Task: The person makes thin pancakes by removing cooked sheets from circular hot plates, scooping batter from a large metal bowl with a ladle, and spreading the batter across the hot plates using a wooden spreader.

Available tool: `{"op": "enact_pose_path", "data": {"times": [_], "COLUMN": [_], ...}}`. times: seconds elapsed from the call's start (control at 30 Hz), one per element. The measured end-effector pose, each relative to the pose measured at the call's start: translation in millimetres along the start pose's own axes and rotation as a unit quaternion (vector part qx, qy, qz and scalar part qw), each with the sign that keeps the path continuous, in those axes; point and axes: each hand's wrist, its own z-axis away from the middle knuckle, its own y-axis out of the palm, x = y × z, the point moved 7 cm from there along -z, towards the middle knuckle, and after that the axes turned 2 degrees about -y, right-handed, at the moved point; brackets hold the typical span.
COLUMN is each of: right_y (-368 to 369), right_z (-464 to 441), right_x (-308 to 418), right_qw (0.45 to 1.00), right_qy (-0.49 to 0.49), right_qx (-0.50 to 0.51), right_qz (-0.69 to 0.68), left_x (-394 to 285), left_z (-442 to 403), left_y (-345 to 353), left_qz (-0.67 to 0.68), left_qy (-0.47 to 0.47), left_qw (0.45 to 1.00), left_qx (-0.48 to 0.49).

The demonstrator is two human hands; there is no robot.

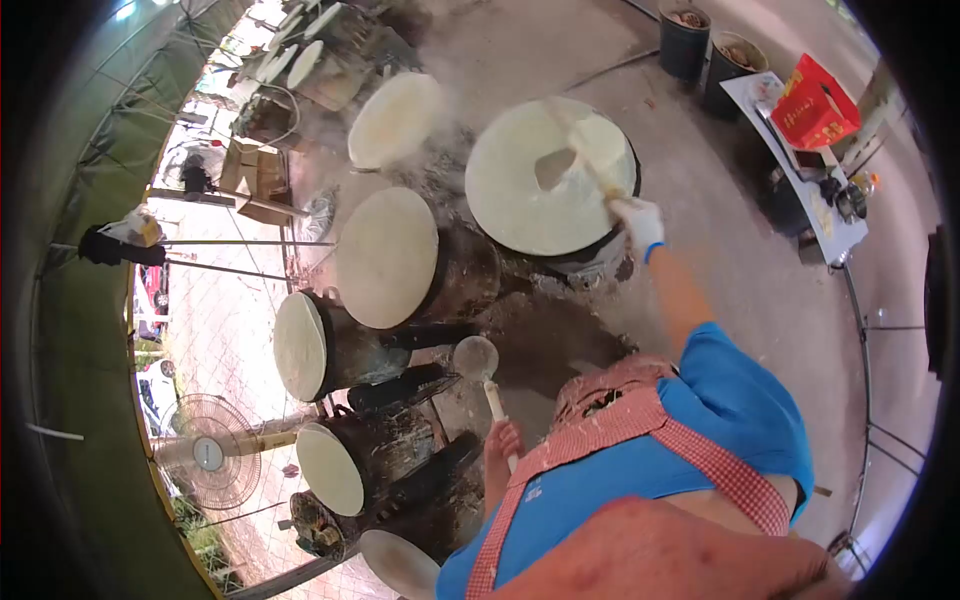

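One right hand [638,226] closed round a stick [592,162], across pale disc [505,195], left hand [503,440] gripping ladle [476,358]

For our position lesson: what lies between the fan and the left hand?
The head view shows a dark drum with a pale round top between the fan and left hand.

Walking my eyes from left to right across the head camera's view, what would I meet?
Round-caged fan → ladle in the left hand → white-gloved right hand → bucket nearest the white table → red bag.
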Motion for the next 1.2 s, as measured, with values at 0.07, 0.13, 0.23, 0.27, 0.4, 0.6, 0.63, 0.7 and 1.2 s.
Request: {"op": "enact_pose_path", "data": {"times": [0.07,0.13,0.23,0.27,0.4,0.6,0.63,0.7,1.2], "right_y": [19,10,-44,-28,20,-42,-48,-41,-84], "right_z": [31,36,30,44,98,32,8,-4,67], "right_x": [22,22,-20,-30,-42,12,20,35,-1], "right_qw": [0.978,0.96,0.998,0.999,0.998,0.992,0.947,0.864,0.764], "right_qy": [-0.11,-0.095,0.047,-0.014,0.031,-0.057,-0.152,-0.241,-0.228], "right_qx": [0.001,0.05,-0.035,0.005,0.047,-0.022,-0.081,-0.139,-0.093], "right_qz": [0.18,0.259,-0.023,0.032,0.022,0.111,0.272,0.419,0.597], "left_x": [-4,12,-2,-5,-31,-30,-30,-36,-95], "left_z": [10,29,28,32,25,20,19,10,-153], "left_y": [3,52,34,25,-17,12,12,15,195], "left_qz": [-0.06,-0.032,0.175,0.14,0.176,0.126,0.13,0.132,-0.246], "left_qy": [0.119,0.208,0.032,-0.005,0.103,-0.101,-0.075,-0.044,0.182], "left_qw": [0.981,0.972,0.981,0.984,0.979,0.946,0.959,0.97,0.951], "left_qx": [-0.141,-0.105,0.073,0.111,-0.023,0.28,0.241,0.2,-0.044]}}
